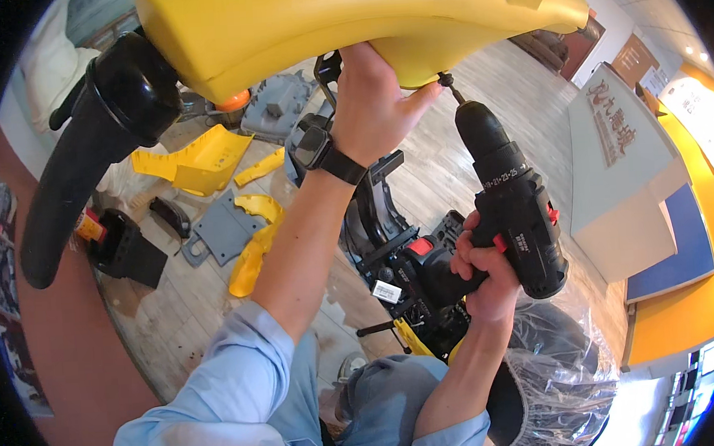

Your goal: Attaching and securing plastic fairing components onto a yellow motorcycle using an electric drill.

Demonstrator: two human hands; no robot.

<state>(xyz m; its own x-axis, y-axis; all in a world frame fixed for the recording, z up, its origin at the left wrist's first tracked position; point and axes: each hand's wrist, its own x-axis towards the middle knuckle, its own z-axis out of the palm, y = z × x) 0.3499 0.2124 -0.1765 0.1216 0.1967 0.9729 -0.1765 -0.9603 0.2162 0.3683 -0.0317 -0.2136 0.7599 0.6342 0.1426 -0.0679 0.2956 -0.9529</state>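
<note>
A big yellow moulded panel [305,38], seemingly vehicle bodywork, spans the top of the view, with a black handle-like grip [83,150] curving down at its left end. My left hand [378,107], with a dark wristwatch above the wrist, reaches up under the panel's lower edge; its fingers are hidden there. Its thumb stretches right, close to the drill's bit tip. In my right hand [489,272] is a black cordless drill [506,189], fingers wrapped round its handle. The bit points up at a small dark fastener [445,79] beside the panel's underside.
Yellow plastic panels [198,159] and grey plastic parts [222,227] lie on the wooden floor at left. A dark vehicle frame [381,221] stands below my arms. Clear plastic wraps a dark rounded thing [558,366] at lower right. Farther right stands a white counter [620,174].
</note>
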